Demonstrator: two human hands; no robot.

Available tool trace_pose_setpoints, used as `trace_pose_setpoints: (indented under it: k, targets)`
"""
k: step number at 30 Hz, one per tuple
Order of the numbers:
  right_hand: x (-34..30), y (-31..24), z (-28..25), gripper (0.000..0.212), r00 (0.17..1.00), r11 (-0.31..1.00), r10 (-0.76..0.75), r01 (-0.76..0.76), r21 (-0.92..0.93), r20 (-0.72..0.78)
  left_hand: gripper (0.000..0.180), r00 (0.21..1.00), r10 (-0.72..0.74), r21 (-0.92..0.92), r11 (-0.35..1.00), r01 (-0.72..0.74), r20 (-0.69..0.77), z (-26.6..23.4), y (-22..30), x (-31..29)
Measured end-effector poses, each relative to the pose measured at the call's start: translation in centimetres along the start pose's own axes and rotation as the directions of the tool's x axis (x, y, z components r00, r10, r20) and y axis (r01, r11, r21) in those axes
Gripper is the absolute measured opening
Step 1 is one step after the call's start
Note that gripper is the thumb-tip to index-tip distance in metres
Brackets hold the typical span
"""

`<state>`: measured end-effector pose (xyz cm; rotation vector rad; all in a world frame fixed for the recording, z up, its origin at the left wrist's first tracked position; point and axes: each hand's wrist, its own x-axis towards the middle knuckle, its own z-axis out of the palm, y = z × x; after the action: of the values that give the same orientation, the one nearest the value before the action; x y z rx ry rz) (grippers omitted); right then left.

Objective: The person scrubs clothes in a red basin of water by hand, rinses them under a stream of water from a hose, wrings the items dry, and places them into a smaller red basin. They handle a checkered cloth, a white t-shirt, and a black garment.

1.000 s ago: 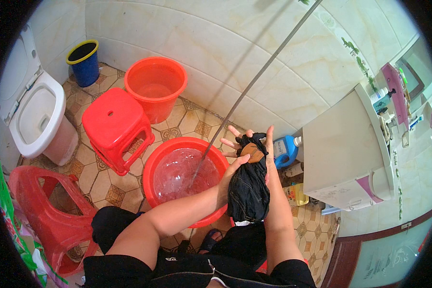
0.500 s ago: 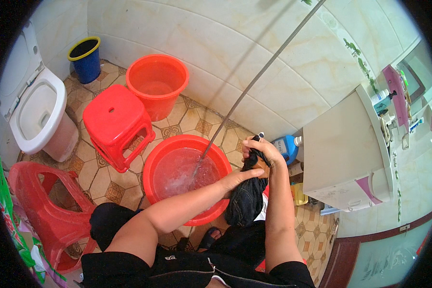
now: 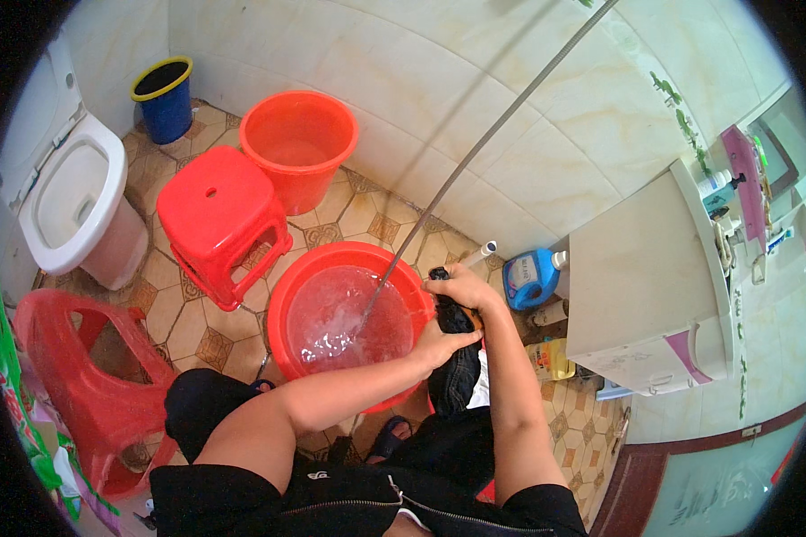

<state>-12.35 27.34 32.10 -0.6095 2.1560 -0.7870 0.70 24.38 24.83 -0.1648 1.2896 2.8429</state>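
Both of my hands grip a bunched black cloth garment at the right rim of a red basin. My right hand closes round its upper end. Just below it, my left hand is closed on the same cloth, thumb pointing right. The lower part of the garment hangs toward my knee. A small orange-brown piece shows between cloth and hands; its kind is unclear. A grey hose slants down into the basin, and the water there is bubbling.
Beyond the basin stand a red stool, a red bucket, a blue bin and a toilet. A red plastic chair is at left. A blue jug, yellow bottle and white cabinet are at right.
My right hand has moved a little down and left, drawing the top of the garment closer to the basin. My left hand has shifted slightly right. The water in the basin looks higher.
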Motion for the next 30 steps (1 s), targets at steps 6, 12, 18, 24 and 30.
trace_pose_setpoints:
  k: [6, 12, 18, 24, 30]
  targets:
    - [0.3, 0.2, 0.4, 0.03, 0.998, 1.0, -0.001, 0.0, -0.021, -0.069, 0.03, 0.994, -0.041, 0.096, 0.994, 0.051, -0.098, 0.0, 0.3, -0.1]
    - [1.3, 1.0, 0.8, 0.033, 0.994, 1.0, -0.013, 0.011, -0.019, -0.107, 0.037, 0.988, 0.075, 0.129, 0.99, -0.058, -0.133, -0.2, 0.3, -0.2]
    - [2.1, 2.3, 0.4, 0.032, 0.983, 0.999, 0.026, -0.017, 0.051, -0.181, 0.043, 0.998, -0.046, 0.135, 0.99, 0.05, -0.034, -1.1, 0.8, 0.9]
    - [-0.3, -1.2, -0.6, 0.033, 0.991, 0.869, 0.064, 0.002, 0.494, -0.118, 0.073, 0.979, 0.201, 0.26, 0.945, -0.199, 0.019, -1.1, 3.0, 1.9]
    - [-1.0, -0.8, -2.5, 0.063, 0.948, 0.73, -0.238, 0.317, 0.605, -0.21, 0.068, 0.994, 0.038, 0.192, 0.98, -0.057, 0.102, -0.5, 6.7, 1.8]
